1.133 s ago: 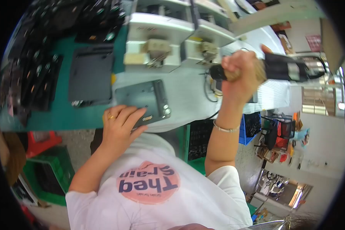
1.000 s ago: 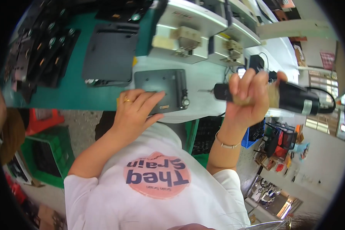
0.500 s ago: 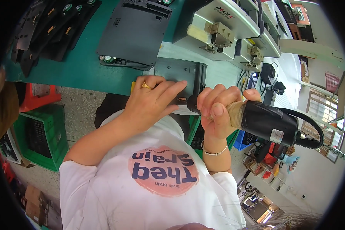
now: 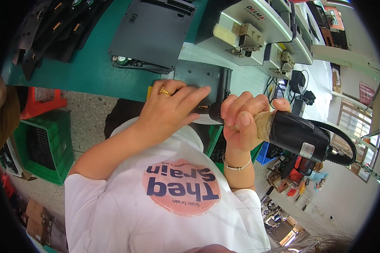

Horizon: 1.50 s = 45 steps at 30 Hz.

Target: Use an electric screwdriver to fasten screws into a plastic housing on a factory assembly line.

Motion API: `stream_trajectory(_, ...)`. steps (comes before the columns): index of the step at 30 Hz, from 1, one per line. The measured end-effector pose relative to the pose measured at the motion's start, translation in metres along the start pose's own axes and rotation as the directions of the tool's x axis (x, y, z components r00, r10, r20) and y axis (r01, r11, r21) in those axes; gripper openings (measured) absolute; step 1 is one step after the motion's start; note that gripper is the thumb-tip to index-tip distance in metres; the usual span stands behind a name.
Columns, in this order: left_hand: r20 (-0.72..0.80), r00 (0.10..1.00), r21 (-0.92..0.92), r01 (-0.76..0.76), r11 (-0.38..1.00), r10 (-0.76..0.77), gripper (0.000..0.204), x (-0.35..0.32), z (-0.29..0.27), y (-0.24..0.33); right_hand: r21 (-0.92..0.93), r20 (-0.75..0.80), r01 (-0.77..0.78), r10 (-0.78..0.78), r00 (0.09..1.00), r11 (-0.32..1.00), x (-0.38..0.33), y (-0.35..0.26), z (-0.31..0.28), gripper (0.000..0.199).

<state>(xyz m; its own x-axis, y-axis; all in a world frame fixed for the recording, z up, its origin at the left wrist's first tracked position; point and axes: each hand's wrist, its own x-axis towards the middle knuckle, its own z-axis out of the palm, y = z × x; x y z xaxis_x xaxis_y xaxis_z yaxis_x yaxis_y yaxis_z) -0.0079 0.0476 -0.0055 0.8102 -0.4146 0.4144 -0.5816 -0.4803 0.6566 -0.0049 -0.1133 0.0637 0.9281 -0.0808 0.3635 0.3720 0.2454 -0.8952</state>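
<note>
A black plastic panel [image 4: 196,76] lies at the near edge of the bench. My left hand [image 4: 166,103], with a ring on one finger, rests on its near left part, fingers stretched out. An electric screwdriver [image 4: 299,137], black with a tan wrapped band, is gripped in my right hand [image 4: 245,120]. The tool lies nearly level, its cable leaving the far right end. Its nose points left at the panel's near right part, close to my left fingertips. Whether the bit touches a screw there is too small to tell.
Dark casings [image 4: 152,36] sit stacked beyond my left hand, with more black panels [image 4: 61,36] at the far left. Grey metal machines [image 4: 240,33] stand at the back right. A green crate [image 4: 44,147] and a red stool [image 4: 42,103] are on the floor at left.
The view has shifted slightly, so the bench things sit a little further right and higher. Both hands and the screwdriver hold nearly the same pose over the panel.
</note>
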Motion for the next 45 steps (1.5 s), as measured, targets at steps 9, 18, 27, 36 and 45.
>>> stream_trajectory(9, 0.003, 1.000, -0.008, 0.008, 1.000, -0.008, 0.074, -0.001, 0.000, 0.000, -0.023, 0.064, 0.033, -0.032, 0.997, 0.999, -0.001, 0.005, 0.001, 0.058)
stream_trajectory(18, 0.007, 1.000, 0.003, 0.016, 1.000, -0.016, 0.073, -0.002, 0.001, 0.000, -0.113, 0.178, 0.053, -0.033, 0.984, 0.992, -0.002, 0.008, 0.000, 0.057)
stream_trajectory(27, -0.004, 0.999, -0.018, 0.033, 0.999, -0.033, 0.074, -0.003, 0.004, -0.002, -0.117, 0.164, 0.096, -0.076, 0.984, 0.988, -0.007, 0.008, 0.006, 0.055)
stream_trajectory(36, -0.007, 0.999, -0.016, 0.038, 0.999, -0.038, 0.074, -0.004, 0.004, -0.002, -0.213, 0.161, 0.071, -0.037, 0.986, 0.974, -0.006, 0.002, 0.013, 0.072)
stream_trajectory(45, -0.021, 0.999, 0.012, 0.026, 1.000, -0.026, 0.074, -0.007, 0.005, -0.003, -0.241, 0.112, 0.152, -0.128, 0.985, 0.958, -0.011, 0.009, 0.014, 0.048)
